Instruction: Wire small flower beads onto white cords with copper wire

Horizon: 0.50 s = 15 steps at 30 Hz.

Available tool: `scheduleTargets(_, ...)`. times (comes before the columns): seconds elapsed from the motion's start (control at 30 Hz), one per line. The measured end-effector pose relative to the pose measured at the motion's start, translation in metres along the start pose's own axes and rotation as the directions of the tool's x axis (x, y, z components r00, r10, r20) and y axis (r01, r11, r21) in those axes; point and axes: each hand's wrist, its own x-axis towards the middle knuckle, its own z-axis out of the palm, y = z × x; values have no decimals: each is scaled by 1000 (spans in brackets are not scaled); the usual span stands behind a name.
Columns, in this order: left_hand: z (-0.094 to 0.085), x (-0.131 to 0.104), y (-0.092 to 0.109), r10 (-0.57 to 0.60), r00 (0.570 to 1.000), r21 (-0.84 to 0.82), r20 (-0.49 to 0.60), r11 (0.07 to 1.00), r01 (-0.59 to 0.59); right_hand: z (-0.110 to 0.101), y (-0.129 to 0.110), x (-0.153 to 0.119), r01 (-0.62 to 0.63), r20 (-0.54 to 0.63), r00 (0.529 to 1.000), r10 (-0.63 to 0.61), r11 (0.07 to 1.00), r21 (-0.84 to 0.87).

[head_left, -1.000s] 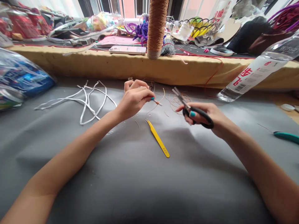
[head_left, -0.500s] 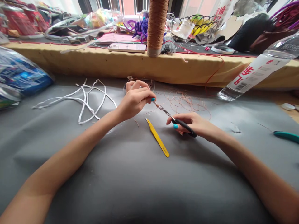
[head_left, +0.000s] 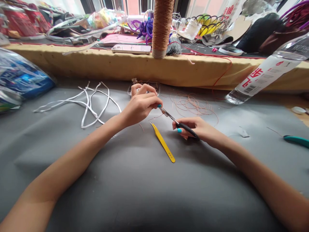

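Note:
Above the grey mat, my left hand (head_left: pixel 145 104) is closed in a pinch, thumb and finger on a small copper-coloured piece (head_left: pixel 163 111). Its shape is mostly hidden by the fingers and blades. My right hand (head_left: pixel 196 127) grips black-handled scissors (head_left: pixel 187 130), whose slim metal blades reach up-left to that piece, right by my left fingertips. A thin strand trails beneath the blades. Just below, yellow tweezers (head_left: pixel 163 141) lie on the mat. Behind my left hand, a small clear tray (head_left: pixel 158 89) with tiny parts is partly covered.
A loose coil of copper-coloured thread (head_left: pixel 193 104) lies right of centre; white cord (head_left: pixel 84 103) lies left. A water bottle (head_left: pixel 263 74) leans at right, near a teal-handled tool (head_left: pixel 296 140). Along the back ledge (head_left: pixel 96 62) stand a thread spool (head_left: pixel 162 29), a phone (head_left: pixel 131 49) and clutter.
My left hand has shifted slightly down and right. The scissors have turned a little in my right hand, so the handle loop shows less. The tweezers have not moved.

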Motion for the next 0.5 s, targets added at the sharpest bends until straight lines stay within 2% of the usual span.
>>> scheduleTargets(0.13, 0, 0, -1, -24, 1000, 14, -11, 1000, 24, 4, 7, 2, 41, -29, 999, -39, 997, 63)
scheduleTargets(0.3, -1, 2, -5, -71, 997, 32, -41, 997, 72, 1, 14, 3, 84, -159, 985, -70, 993, 82)
scheduleTargets(0.5, -2, 2, -1, -128, 989, 19, -73, 991, 130, -2, -2, -2, -27, -3, 1000, 27, 997, -66)
